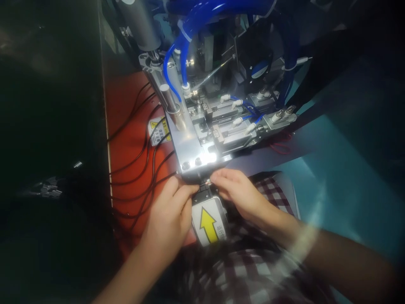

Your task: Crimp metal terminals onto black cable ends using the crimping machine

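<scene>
A metal machine head (190,143) with pneumatic fittings stands in front of me. Below its front edge is a white block with a yellow arrow (209,221). My left hand (172,211) is at the left of the block's top, its thumb and fingers pinched together; whatever lies between them is hidden. My right hand (237,190) is closed in a pinch at the right, its fingertips touching a small shiny metal part (208,182). That part sits between the two hands, just under the machine's edge. Whether the right fingertips grip it or something else is too small to tell.
Black cables (153,164) run over the orange-red surface (123,109) on the left, beside a yellow warning label (160,131). Blue air tubes (202,17) loop above the machine. Small metal pieces (50,188) lie in the dark area at far left.
</scene>
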A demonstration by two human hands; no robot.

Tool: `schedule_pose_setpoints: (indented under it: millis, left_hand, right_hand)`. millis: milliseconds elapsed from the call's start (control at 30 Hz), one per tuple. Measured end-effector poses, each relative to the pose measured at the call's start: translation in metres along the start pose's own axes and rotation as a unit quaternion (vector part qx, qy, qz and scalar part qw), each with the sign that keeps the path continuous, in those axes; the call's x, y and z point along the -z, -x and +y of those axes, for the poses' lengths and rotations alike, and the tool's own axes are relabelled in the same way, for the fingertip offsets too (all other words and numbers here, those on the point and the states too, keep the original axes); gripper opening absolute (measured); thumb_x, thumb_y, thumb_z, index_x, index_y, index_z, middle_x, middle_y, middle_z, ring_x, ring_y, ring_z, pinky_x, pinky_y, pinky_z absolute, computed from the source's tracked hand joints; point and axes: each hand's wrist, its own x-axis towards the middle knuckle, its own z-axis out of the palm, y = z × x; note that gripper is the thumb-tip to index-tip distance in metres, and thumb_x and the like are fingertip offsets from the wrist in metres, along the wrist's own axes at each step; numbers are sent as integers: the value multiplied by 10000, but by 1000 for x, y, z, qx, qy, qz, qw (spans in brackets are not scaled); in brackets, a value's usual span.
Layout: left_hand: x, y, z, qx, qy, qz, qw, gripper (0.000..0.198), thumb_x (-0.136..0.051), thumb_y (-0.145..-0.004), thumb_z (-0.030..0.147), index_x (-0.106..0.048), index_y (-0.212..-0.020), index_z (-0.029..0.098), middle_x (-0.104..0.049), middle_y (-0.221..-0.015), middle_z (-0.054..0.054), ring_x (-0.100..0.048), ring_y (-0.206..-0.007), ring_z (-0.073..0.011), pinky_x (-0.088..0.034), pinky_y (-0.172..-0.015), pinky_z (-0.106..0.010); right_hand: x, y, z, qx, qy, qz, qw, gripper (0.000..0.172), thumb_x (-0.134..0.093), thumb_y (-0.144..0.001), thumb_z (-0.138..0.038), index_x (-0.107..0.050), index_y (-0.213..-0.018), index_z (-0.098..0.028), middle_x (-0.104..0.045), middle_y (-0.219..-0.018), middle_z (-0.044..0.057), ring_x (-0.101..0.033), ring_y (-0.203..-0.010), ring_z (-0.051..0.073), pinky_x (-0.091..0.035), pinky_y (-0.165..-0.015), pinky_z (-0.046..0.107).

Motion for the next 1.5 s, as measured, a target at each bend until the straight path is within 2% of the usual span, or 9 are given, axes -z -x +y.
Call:
schedule_pose_setpoints:
  millis: [167,333,400,567,767,900,1133,1333,1500]
  left_hand:
    - [1,0,-1,-1,-5,-6,1000,226,-523,-852,-8,-683,-952,117,-584,-859,-33,-587,-788,-100,-484,-705,-166]
    - [1,0,0,-2,-9,-3,1000,227,-505,-867,4,-677,-937,134,-597,-870,-35,-604,-793,-110,-504,-714,-189]
    - [2,0,1,0,-11,-4,1000,231,-499,-872,13,-672,-937,150,-600,-868,-32,-608,-787,-114,-510,-706,-199]
    - [2,0,1,1,-9,-6,1000,225,-506,-873,20,-671,-937,159,-592,-849,-28,-607,-782,-117,-508,-701,-201]
    - [2,-1,0,5,-11,-6,1000,218,-513,-868,12,-680,-930,138,-586,-841,-30,-594,-776,-112,-495,-699,-192]
    - [2,-1,0,-2,-6,-7,1000,212,-515,-865,8,-686,-930,117,-575,-827,-32,-585,-766,-108,-485,-693,-183]
    - [3,2,-1,16,-17,-20,1000,228,-505,-878,42,-700,-952,134,-557,-818,-31,-584,-756,-121,-489,-668,-202]
    - [9,3,-3,13,-46,-50,998,269,-483,-890,79,-708,-1017,156,-580,-866,-53,-602,-785,-147,-507,-669,-236]
    - [17,1,-10,30,-25,-61,997,139,-550,-887,125,-655,-971,159,-648,-900,-38,-629,-843,-142,-512,-746,-222]
  right_hand:
    - [2,-2,3,-13,-24,-37,999,210,-567,-837,-289,-498,-675,-174,-323,-449,-105,-230,-433,60,-168,-443,223]
    - [3,-5,20,132,8,4,991,165,-599,-833,-304,-524,-752,-182,-463,-603,-57,-407,-525,87,-305,-483,226]
    - [2,-6,25,151,1,12,989,173,-614,-824,-309,-525,-746,-183,-478,-621,-50,-424,-542,90,-320,-496,230]
    - [0,-6,22,38,-114,-53,991,236,-615,-825,-358,-497,-727,-179,-330,-474,-114,-219,-417,49,-124,-440,232]
    - [7,-4,9,-38,-99,-63,992,339,-671,-777,-370,-443,-622,-172,-342,-557,-91,-231,-441,33,-127,-442,224]
    - [15,-5,15,48,-31,3,998,328,-597,-841,-464,-539,-740,-157,-473,-631,-59,-343,-437,42,-243,-460,220]
    - [15,-12,27,161,128,-35,978,346,-480,-935,-433,-453,-679,-200,-397,-593,-60,-383,-540,104,-326,-532,250]
    - [14,-17,31,216,128,-29,968,261,-491,-925,-358,-489,-717,-200,-435,-663,-31,-427,-642,132,-368,-594,263]
    - [12,-19,35,225,114,-5,968,247,-504,-911,-339,-479,-706,-203,-445,-651,-27,-436,-631,134,-362,-566,259]
